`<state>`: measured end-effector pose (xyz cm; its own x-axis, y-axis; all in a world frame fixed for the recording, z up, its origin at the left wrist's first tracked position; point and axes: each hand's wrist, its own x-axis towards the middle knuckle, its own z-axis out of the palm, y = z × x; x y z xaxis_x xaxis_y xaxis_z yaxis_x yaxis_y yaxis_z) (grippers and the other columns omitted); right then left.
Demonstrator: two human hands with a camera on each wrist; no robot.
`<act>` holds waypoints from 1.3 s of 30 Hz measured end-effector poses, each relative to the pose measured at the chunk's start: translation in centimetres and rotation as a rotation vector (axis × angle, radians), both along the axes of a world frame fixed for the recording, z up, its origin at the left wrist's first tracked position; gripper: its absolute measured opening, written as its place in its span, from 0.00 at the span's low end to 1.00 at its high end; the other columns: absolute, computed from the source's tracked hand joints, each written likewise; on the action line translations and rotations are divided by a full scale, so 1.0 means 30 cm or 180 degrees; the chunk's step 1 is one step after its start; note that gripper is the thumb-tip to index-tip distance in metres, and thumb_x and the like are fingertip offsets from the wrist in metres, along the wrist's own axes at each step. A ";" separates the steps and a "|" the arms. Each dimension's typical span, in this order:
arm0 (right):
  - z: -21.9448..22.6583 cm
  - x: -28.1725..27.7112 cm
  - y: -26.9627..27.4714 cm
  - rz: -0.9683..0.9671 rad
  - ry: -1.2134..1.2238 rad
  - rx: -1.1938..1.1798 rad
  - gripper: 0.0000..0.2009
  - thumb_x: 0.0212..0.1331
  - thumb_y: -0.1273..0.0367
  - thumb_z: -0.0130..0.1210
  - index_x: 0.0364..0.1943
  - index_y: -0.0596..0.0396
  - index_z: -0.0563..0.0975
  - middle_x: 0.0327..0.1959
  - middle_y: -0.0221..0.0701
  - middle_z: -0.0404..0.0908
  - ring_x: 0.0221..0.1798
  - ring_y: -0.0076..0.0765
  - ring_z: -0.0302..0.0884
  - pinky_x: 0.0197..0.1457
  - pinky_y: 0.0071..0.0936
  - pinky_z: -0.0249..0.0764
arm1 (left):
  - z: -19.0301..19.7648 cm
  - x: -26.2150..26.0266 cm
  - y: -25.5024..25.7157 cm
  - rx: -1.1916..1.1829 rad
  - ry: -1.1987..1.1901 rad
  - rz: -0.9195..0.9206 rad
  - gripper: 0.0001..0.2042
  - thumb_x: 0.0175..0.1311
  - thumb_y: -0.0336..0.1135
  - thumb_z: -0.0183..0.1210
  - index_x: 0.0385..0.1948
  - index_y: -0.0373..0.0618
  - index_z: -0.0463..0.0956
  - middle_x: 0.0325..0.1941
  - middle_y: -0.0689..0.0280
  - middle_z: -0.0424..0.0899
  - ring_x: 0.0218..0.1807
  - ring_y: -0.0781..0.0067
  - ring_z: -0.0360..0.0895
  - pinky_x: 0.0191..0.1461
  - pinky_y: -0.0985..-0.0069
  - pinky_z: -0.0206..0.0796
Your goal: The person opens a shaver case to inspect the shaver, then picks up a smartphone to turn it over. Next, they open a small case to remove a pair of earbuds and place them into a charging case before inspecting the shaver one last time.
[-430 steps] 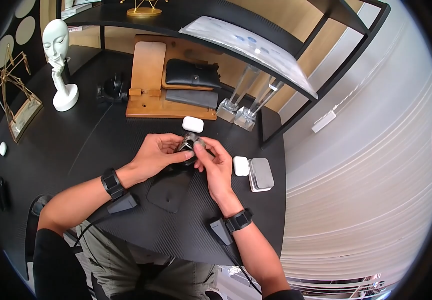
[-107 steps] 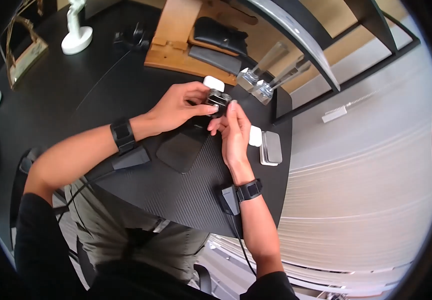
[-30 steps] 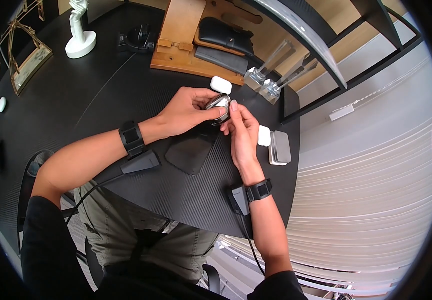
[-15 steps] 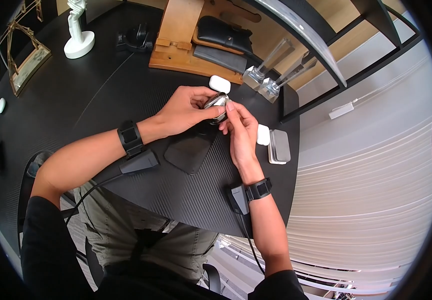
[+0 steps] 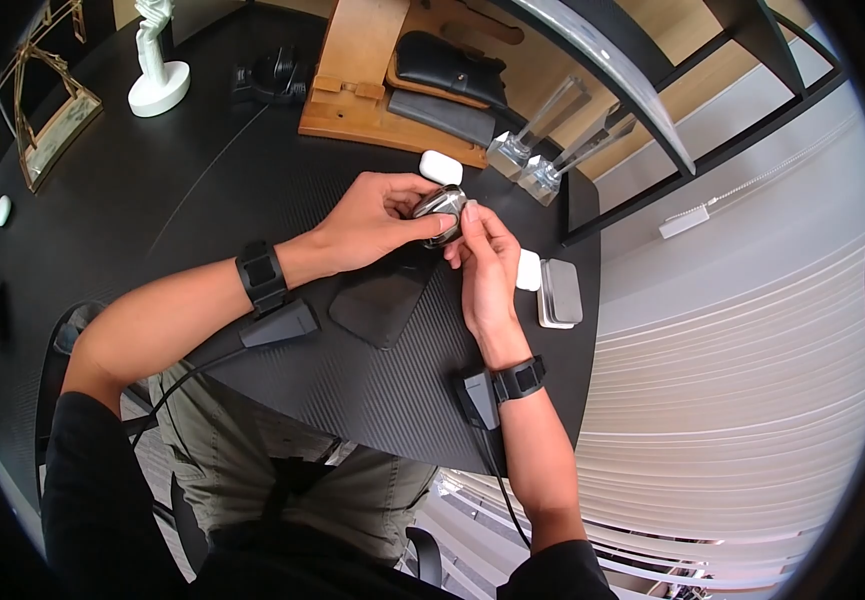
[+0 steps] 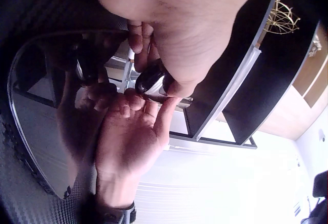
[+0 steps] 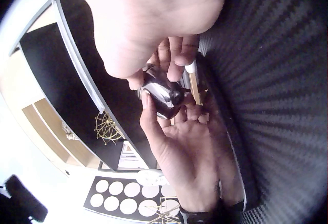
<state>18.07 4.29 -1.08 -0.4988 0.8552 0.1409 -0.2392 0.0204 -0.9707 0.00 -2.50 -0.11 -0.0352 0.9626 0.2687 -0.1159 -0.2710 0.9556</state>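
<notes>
A small shiny dark, rounded object (image 5: 436, 214) is held above the desk between both hands. My left hand (image 5: 372, 222) grips its left side, the thumb lying across its face. On its right edge my right hand (image 5: 486, 262) pinches with thumb and fingertips. In the left wrist view the glossy object (image 6: 152, 82) shows between the two hands; the right wrist view shows its reflective face (image 7: 163, 92) under the left thumb. Below the hands lies a dark glossy flat panel (image 5: 377, 305). A white rounded case (image 5: 441, 167) sits just behind the object.
Right of the hands are a white case (image 5: 528, 270) and a grey-topped box (image 5: 558, 293). Behind stand a wooden stand (image 5: 352, 110) with a black pouch (image 5: 450, 68), and crystal pieces (image 5: 540, 177). A white statue (image 5: 159, 88) and metal ornament (image 5: 57, 135) are at the left.
Since the earliest view, the hands and object appear farther up and right as the view shifted. Over the last second, the object has tilted slightly and the right fingertips have shifted a little along its edge.
</notes>
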 end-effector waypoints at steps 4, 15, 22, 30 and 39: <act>0.047 -0.001 0.003 -0.0315 0.0551 -0.0659 0.20 0.76 0.56 0.50 0.49 0.62 0.79 0.37 0.29 0.83 0.27 0.17 0.71 0.34 0.18 0.66 | -0.018 -0.003 0.006 -0.0074 0.0097 0.0012 0.17 0.67 0.31 0.67 0.54 0.34 0.80 0.42 0.68 0.86 0.40 0.87 0.78 0.44 0.85 0.72; 0.007 -0.006 0.003 -0.0007 0.0060 0.0002 0.15 0.74 0.60 0.55 0.48 0.60 0.80 0.29 0.24 0.80 0.27 0.16 0.72 0.32 0.16 0.66 | -0.008 -0.002 0.000 -0.0094 0.0022 -0.0025 0.17 0.67 0.31 0.66 0.54 0.34 0.81 0.40 0.70 0.85 0.38 0.89 0.77 0.42 0.86 0.71; 0.044 -0.015 -0.012 -0.0264 0.0189 -0.0353 0.17 0.75 0.57 0.53 0.43 0.59 0.80 0.24 0.24 0.77 0.26 0.16 0.70 0.32 0.16 0.64 | -0.005 -0.002 -0.003 -0.0090 0.0051 -0.0004 0.16 0.67 0.31 0.66 0.54 0.34 0.81 0.41 0.70 0.85 0.38 0.90 0.77 0.42 0.86 0.71; 0.004 -0.002 0.009 -0.0024 0.0164 -0.0089 0.14 0.72 0.61 0.58 0.49 0.60 0.80 0.28 0.24 0.79 0.28 0.16 0.72 0.32 0.16 0.66 | -0.005 -0.003 -0.002 -0.0088 0.0106 0.0003 0.16 0.67 0.32 0.67 0.53 0.35 0.81 0.41 0.70 0.86 0.38 0.89 0.77 0.42 0.86 0.71; 0.013 -0.004 0.004 0.0109 0.0065 -0.0062 0.15 0.69 0.65 0.61 0.52 0.60 0.80 0.33 0.25 0.82 0.29 0.16 0.73 0.33 0.15 0.66 | -0.012 -0.005 0.003 -0.0078 0.0072 -0.0027 0.17 0.67 0.32 0.67 0.54 0.34 0.81 0.42 0.68 0.86 0.40 0.87 0.78 0.44 0.85 0.72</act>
<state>17.95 4.40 -0.69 -0.5249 0.8404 0.1347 -0.2591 -0.0070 -0.9658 -0.16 -2.41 -0.48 -0.0212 0.9691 0.2456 -0.0965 -0.2465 0.9643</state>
